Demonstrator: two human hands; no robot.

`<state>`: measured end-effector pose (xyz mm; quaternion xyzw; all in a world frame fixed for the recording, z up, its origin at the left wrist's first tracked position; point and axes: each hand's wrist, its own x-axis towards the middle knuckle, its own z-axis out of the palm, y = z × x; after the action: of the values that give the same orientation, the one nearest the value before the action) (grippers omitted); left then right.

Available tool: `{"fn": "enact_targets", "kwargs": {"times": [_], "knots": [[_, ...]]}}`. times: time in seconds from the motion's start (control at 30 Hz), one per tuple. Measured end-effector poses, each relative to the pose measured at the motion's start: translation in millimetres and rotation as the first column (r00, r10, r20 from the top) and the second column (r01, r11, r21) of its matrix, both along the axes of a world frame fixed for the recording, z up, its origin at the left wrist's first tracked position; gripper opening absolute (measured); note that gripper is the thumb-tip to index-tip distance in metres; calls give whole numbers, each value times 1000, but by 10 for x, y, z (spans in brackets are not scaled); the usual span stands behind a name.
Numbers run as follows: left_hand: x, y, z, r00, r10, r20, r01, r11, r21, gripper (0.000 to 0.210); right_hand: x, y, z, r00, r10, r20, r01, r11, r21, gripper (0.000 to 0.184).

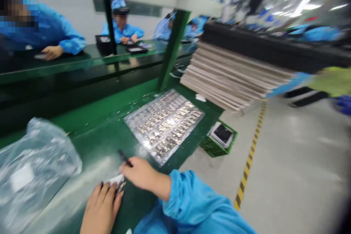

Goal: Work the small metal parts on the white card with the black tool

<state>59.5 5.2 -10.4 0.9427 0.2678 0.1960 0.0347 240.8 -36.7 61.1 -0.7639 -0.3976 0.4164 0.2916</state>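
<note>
My right hand (143, 174) is closed round a slim black pen-like tool (124, 156) whose end sticks up past the fingers. Just left of it, my left hand (101, 206) presses its fingers on a small white-and-metallic piece (120, 182) at the green tabletop (90, 146). Fingers hide most of that piece, and blur keeps its kind from showing. Beyond my hands lies a clear plastic tray (168, 124) holding rows of many small gold-and-silver metal parts, with several slots at its far left side unfilled.
A clear plastic bag (41, 172) lies at the left. Small bits dot the table's back edge, by a green post (173, 49). A cardboard stack (233, 76) stands at the far right end; a green crate (219, 142) sits on the floor. Co-workers in blue (120, 25) sit opposite.
</note>
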Motion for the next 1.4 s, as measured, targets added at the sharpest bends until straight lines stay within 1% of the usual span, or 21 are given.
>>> {"fn": "enact_targets", "kwargs": {"times": [0.07,0.1,0.13,0.2,0.3,0.37,0.43,0.57,0.63,0.7,0.77,0.87,1.0,1.03,1.07,1.13,1.2,1.23,1.3,1.33,1.4], "knots": [[25,-63,91,993,44,-110,-35,996,85,34,15,-104,-47,973,-187,-137,188,982,-3,38],[45,-88,132,987,64,-147,-51,995,91,34,28,-155,-87,949,-253,-190,259,966,5,43],[65,-110,168,981,77,-175,-64,995,78,33,42,-208,-135,920,-312,-239,321,947,0,48],[98,-148,224,975,100,-200,-94,995,40,32,59,-316,-238,889,-369,-270,375,926,-32,58],[112,-204,281,972,145,-184,-151,988,-17,28,38,-444,-351,874,-409,-262,415,909,-34,63],[106,-236,306,974,170,-149,-177,984,-36,25,-8,-476,-379,848,-433,-306,438,897,-56,62],[99,-263,320,977,186,-106,-190,981,-34,23,-67,-463,-379,788,-459,-409,462,881,-98,57],[96,-304,315,982,183,-35,-184,983,-5,21,-159,-385,-349,608,-458,-649,491,859,-146,42],[99,-320,310,985,172,-11,-172,985,-6,20,-177,-370,-336,541,-467,-699,515,842,-163,40],[101,-333,312,988,152,12,-152,988,-23,22,-186,-391,-328,511,-481,-712,517,834,-192,40],[101,-343,318,992,122,28,-120,991,-52,24,-196,-440,-324,526,-450,-721,448,868,-214,40],[97,-351,322,997,58,43,-55,995,-79,23,-219,-532,-322,557,-355,-750,276,932,-236,41],[90,-362,300,997,22,74,-15,996,-93,19,-215,-611,-318,530,-315,-787,169,949,-266,46],[90,-366,294,996,26,85,-18,995,-94,19,-202,-619,-314,550,-292,-782,147,956,-254,46],[92,-370,291,995,31,97,-22,996,-91,18,-185,-622,-309,594,-254,-763,118,966,-229,46],[102,-377,290,992,43,118,-35,997,-72,16,-147,-615,-294,729,-168,-664,68,983,-173,45],[120,-383,292,990,72,120,-67,997,-48,16,-117,-591,-283,848,-148,-508,88,986,-141,45],[131,-385,292,990,92,106,-88,995,-40,16,-108,-576,-285,885,-172,-433,131,984,-124,46],[154,-390,286,990,130,56,-128,991,-32,19,-105,-545,-306,918,-233,-322,224,972,-66,45],[164,-393,279,989,144,27,-144,989,-30,20,-109,-532,-326,927,-241,-287,243,970,-27,43],[181,-398,259,986,166,-22,-167,986,-27,21,-123,-513,-374,947,-219,-235,235,971,40,38]]}}
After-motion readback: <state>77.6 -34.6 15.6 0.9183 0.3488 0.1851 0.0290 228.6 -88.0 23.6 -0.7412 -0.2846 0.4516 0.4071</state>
